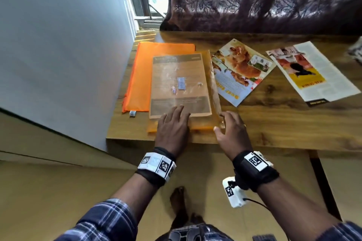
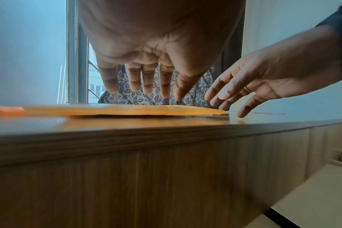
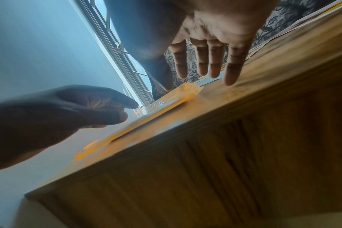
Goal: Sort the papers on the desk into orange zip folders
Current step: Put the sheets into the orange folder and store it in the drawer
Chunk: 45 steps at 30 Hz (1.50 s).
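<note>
A translucent orange zip folder (image 1: 180,84) with a printed sheet inside lies on the wooden desk (image 1: 274,123), partly on top of a second, opaque orange folder (image 1: 156,53). My left hand (image 1: 174,121) is spread with straight fingers over the top folder's near end; in the left wrist view its fingertips (image 2: 146,91) hang just above the folder (image 2: 127,111). My right hand (image 1: 225,123) is open at the folder's near right corner (image 3: 185,94), its fingers (image 3: 215,67) straight. Two loose colour pages lie to the right: a dog page (image 1: 241,70) and a text page (image 1: 313,72).
A white wall panel (image 1: 68,45) stands close on the left and a dark patterned curtain (image 1: 254,0) hangs behind the desk. The desk's front edge (image 1: 195,141) runs right under my hands. A small white zip tag (image 1: 132,113) lies at the lower folder's near end.
</note>
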Available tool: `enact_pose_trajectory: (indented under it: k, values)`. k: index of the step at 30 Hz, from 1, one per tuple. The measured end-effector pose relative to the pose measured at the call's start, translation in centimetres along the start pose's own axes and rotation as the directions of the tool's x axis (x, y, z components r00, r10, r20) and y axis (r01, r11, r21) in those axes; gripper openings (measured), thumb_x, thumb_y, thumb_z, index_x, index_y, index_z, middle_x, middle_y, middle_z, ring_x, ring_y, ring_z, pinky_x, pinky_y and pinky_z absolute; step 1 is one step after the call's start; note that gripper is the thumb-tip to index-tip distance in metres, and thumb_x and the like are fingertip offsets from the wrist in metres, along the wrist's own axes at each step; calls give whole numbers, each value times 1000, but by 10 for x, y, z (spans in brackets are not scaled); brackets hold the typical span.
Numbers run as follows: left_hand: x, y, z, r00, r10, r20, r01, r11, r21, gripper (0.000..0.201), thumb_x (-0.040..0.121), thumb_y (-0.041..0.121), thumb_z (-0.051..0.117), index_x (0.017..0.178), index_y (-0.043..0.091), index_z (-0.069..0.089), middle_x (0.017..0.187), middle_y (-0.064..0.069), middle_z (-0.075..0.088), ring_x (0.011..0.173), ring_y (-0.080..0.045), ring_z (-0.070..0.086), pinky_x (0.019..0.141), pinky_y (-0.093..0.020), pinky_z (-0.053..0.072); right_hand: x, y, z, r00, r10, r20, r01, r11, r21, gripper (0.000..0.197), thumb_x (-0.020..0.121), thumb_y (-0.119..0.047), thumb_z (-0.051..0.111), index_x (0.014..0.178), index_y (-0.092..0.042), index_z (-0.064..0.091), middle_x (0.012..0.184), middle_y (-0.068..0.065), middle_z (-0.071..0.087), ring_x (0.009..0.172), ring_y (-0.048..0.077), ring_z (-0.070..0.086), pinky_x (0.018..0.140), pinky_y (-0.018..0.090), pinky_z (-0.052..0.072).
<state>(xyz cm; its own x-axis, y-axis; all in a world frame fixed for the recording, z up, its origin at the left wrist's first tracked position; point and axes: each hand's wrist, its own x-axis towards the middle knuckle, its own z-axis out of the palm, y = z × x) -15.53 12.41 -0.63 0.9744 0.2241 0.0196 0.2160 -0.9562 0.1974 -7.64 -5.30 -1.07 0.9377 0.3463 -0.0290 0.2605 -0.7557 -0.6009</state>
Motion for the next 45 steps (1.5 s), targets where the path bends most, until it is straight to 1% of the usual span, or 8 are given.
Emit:
enact_pose_trajectory:
  k: [8,14,17,19,22,28,39,45]
  values:
    - [-83,13,23,993,-9,-120,-7,991,-137,37,90,32,61,125,22,54,127,-2,53,113,-20,53,88,-35,51,-78,19,11,980,-29,-196,83,957,277,14,92,-18,62,106,-21,62,103,-5,57,88,11,57,77,26,49]
    - [-114,-6,64,982,-109,156,166,893,-420,43,98,52,45,125,21,60,122,1,63,109,-13,58,91,-30,49,-115,51,56,958,269,-101,-205,886,416,18,99,-30,51,92,-22,66,92,-3,65,87,17,60,80,37,51]
    - [-100,-12,86,747,-338,573,608,-1,-794,76,91,73,26,131,16,57,131,-9,63,111,-18,63,85,-35,53,-101,62,74,744,648,164,-551,454,700,25,103,-34,45,95,-19,65,109,12,70,97,28,65,77,42,53]
    - [-81,-23,111,574,-351,740,546,-510,-665,88,90,76,14,135,11,53,135,-12,59,116,-27,60,85,-40,51,-80,72,88,547,727,415,-591,-15,806,39,102,-44,42,112,-12,60,123,17,64,106,30,61,79,43,51]
    - [-60,-41,138,524,-354,775,303,-773,-558,100,81,87,10,144,20,50,141,-7,58,128,-27,54,99,-43,43,-57,81,99,478,690,544,-503,-293,813,69,96,-63,39,139,-10,46,138,15,54,126,31,51,91,48,47]
    - [-35,-60,149,543,-362,758,24,-895,-445,81,77,90,34,122,28,61,137,-9,62,128,-34,55,112,-56,35,-41,76,113,615,571,544,-360,-410,838,85,89,-78,24,145,-17,46,146,5,52,133,22,49,114,50,32]
    - [-46,-61,157,574,-339,745,-67,-927,-369,70,76,89,39,76,22,61,78,-4,65,72,-26,65,84,-47,54,-57,84,119,631,572,525,-308,-436,846,84,71,-91,39,100,-18,68,105,5,72,119,24,62,104,52,41]
    - [-97,-58,163,597,-287,749,-10,-936,-351,73,70,92,41,76,22,60,87,-5,64,79,-29,64,104,-59,42,-102,86,116,615,570,546,-325,-448,833,84,70,-92,40,103,-18,66,108,5,72,120,25,62,98,49,43]
